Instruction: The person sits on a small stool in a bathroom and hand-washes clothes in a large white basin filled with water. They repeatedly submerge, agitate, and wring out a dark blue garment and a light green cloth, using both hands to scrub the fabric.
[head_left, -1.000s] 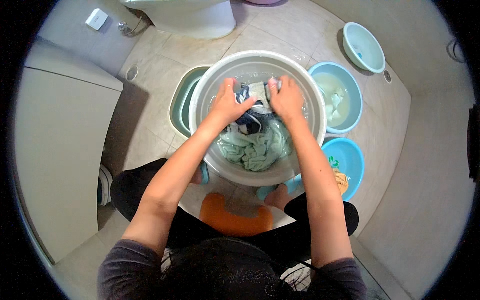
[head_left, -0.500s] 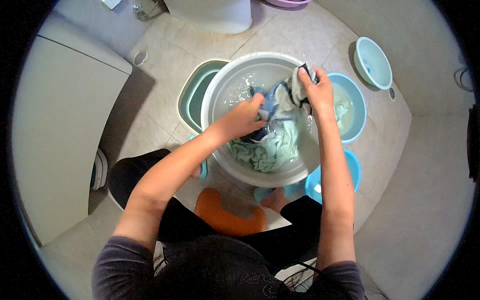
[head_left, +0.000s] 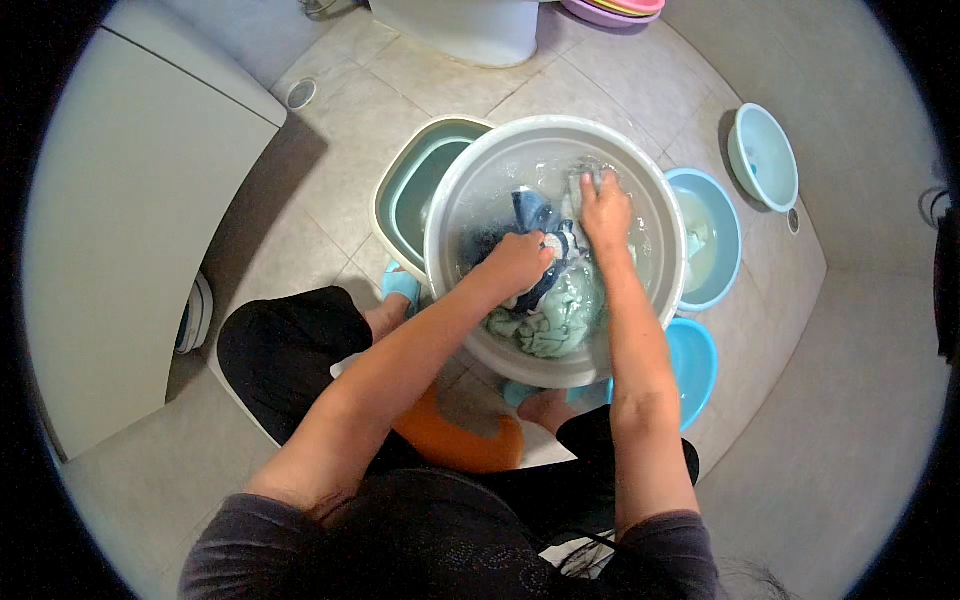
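Head view, frame centre: wet laundry [head_left: 548, 300] lies in the grey basin [head_left: 470, 190], under both hands; left hand [head_left: 518, 262] fisted around it, right hand [head_left: 604, 208] gripping cloth.

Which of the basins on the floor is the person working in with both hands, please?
The large grey basin in the middle: both hands are in it, and it alone holds laundry.

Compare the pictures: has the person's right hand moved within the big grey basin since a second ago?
Yes. The right hand has gone from mid-basin beside the left hand toward the far right rim of the grey basin, gripping wet cloth.
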